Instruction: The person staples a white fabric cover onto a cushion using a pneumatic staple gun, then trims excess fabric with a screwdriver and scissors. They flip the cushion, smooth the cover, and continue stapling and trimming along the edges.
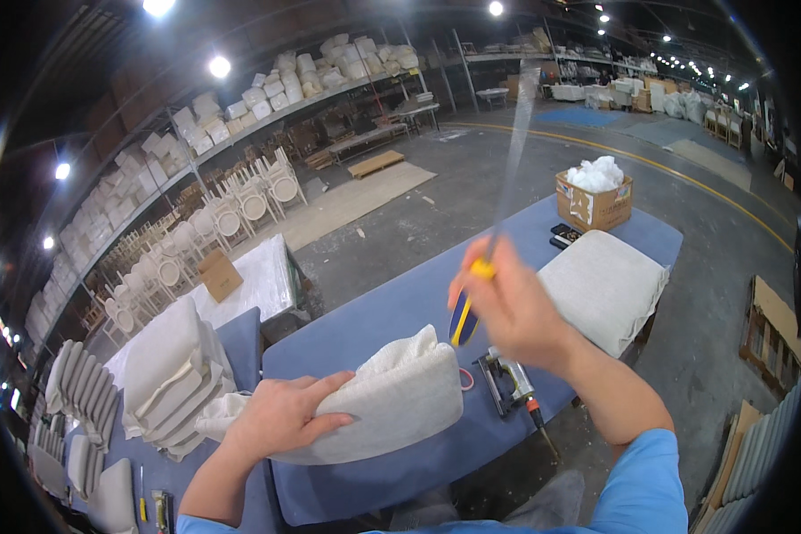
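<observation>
My left hand grips the near edge of a white fabric-covered cushion lying on the blue table. Loose fabric bunches at the cushion's top. My right hand is raised above the table, shut on the blue and yellow handle of a long thin metal rod that points up and away, blurred. A staple gun lies on the table just right of the cushion, under my right wrist.
A second white cushion lies at the table's far right, beside a cardboard box of white stuffing and a dark phone-like object. A stack of cushions sits at left. Chairs and shelving stand behind.
</observation>
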Action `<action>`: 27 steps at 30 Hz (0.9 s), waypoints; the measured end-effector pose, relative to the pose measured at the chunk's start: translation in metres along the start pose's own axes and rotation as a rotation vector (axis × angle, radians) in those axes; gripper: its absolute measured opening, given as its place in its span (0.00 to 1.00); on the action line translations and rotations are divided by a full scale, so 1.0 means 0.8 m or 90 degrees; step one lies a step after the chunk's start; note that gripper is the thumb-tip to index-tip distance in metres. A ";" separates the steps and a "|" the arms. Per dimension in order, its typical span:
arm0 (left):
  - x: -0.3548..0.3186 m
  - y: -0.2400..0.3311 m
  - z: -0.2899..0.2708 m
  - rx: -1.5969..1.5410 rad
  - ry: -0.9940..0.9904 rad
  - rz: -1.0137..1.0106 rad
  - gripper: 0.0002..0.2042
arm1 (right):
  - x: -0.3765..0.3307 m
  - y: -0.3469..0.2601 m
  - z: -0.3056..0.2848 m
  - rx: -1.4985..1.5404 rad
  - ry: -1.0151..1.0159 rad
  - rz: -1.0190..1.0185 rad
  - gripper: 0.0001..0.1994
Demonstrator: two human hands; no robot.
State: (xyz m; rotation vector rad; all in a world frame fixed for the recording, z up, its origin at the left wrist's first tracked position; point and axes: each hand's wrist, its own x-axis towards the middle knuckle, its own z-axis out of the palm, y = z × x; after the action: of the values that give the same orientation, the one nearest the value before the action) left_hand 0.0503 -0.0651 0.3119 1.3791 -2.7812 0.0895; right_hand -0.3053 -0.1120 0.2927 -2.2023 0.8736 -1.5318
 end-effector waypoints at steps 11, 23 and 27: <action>-0.007 -0.002 0.014 -0.010 0.064 0.047 0.30 | 0.020 -0.009 0.000 0.254 0.200 0.028 0.09; -0.003 -0.003 0.007 0.001 0.061 0.037 0.30 | -0.012 0.020 0.020 0.260 0.139 0.116 0.08; 0.007 -0.011 0.010 0.001 0.053 0.026 0.30 | -0.028 0.016 0.051 0.077 0.029 -0.021 0.09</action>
State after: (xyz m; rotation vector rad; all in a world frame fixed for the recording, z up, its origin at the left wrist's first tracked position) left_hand 0.0536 -0.0751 0.3045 1.2880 -2.7417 0.1478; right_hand -0.2764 -0.1106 0.2540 -2.1139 0.7410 -1.6109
